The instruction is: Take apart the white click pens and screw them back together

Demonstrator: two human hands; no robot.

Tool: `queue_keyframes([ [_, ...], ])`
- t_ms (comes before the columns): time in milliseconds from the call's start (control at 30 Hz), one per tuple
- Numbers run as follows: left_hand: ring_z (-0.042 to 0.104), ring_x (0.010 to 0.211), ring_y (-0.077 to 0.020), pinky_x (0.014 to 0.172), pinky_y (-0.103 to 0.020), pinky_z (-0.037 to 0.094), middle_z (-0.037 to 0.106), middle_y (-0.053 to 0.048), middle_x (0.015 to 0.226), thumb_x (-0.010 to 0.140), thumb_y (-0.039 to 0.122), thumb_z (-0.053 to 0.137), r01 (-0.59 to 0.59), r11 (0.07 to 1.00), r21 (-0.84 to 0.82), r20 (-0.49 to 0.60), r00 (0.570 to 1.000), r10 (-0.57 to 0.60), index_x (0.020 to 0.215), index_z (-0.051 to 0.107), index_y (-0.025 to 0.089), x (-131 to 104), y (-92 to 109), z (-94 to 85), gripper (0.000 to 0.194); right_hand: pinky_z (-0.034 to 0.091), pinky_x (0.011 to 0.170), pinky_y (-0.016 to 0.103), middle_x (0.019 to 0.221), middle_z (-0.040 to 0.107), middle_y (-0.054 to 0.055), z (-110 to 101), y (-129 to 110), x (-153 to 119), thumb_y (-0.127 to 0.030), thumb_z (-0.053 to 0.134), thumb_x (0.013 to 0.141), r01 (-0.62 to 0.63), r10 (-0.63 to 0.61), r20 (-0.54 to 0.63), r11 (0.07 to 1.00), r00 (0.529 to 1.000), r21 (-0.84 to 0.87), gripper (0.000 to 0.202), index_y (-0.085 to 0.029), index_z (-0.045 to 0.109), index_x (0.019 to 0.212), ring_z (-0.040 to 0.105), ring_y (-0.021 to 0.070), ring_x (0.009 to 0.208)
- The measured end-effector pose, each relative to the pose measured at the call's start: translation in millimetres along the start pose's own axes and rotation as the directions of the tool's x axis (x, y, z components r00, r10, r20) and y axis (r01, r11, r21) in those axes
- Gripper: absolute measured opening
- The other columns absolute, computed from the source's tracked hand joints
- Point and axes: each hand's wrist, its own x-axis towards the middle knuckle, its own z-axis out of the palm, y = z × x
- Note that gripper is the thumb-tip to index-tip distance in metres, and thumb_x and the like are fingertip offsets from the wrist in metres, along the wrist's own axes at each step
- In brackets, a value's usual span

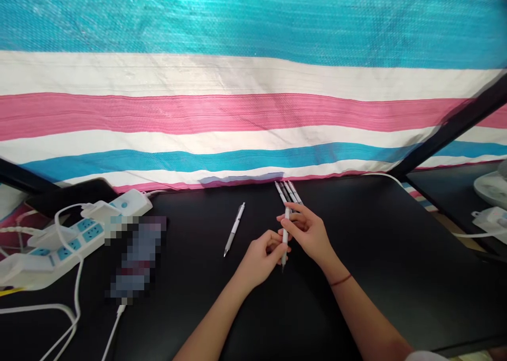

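A white pen (pixel 285 236) with a grey grip stands nearly lengthwise to me, its dark tip pointing my way. My left hand (pixel 264 255) pinches its lower part, near the grip. Higher up the barrel, my right hand (pixel 307 229) closes on the same pen with thumb and fingers. Just beyond the right hand lie several similar pens (pixel 288 191) side by side, their near ends hidden by the fingers. Left of my hands, a single white and grey pen (pixel 234 230) rests slantwise on the black table (pixel 190 308).
A white power strip (pixel 85 231) with blue sockets, plugs and cables fills the left side. Beside it lies a phone (pixel 137 258), its screen blurred, with a white cable (pixel 114 329). Striped sheeting (pixel 253 112) hangs along the back edge. Dark frame bars (pixel 447 123) slant at the sides.
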Motion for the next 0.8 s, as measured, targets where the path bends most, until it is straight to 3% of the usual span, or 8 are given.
queue_keyframes([
  [667, 0.061, 0.069, -0.0142, 0.063, -0.027, 0.048, 0.067, -0.005, 0.083, 0.085, 0.035, 0.055, -0.005, 1.0, 0.03, 0.002, 1.0, 0.005, 0.088, 0.055, 0.016, 0.1, 0.0, -1.2, 0.019, 0.059, 0.052, 0.03, 0.09, 0.072, 0.008, -5.0, -2.3, 2.4, -0.034, 0.073, 0.071, -0.04, 0.039, 0.059, 0.999, 0.998, 0.017, 0.041, -0.02, 0.057, 0.106, 0.071, 0.0224, 0.068],
  [800, 0.062, 0.071, -0.0145, 0.064, -0.027, 0.049, 0.067, -0.005, 0.083, 0.086, 0.036, 0.054, -0.011, 1.0, 0.026, 0.001, 1.0, 0.011, 0.089, 0.055, 0.017, -0.2, 0.3, -1.3, 0.019, 0.06, 0.054, 0.031, 0.093, 0.072, 0.008, -5.2, -2.5, 2.6, -0.034, 0.074, 0.07, -0.048, 0.046, 0.044, 0.998, 0.998, 0.045, 0.051, -0.023, 0.053, 0.116, 0.071, 0.0223, 0.069],
])
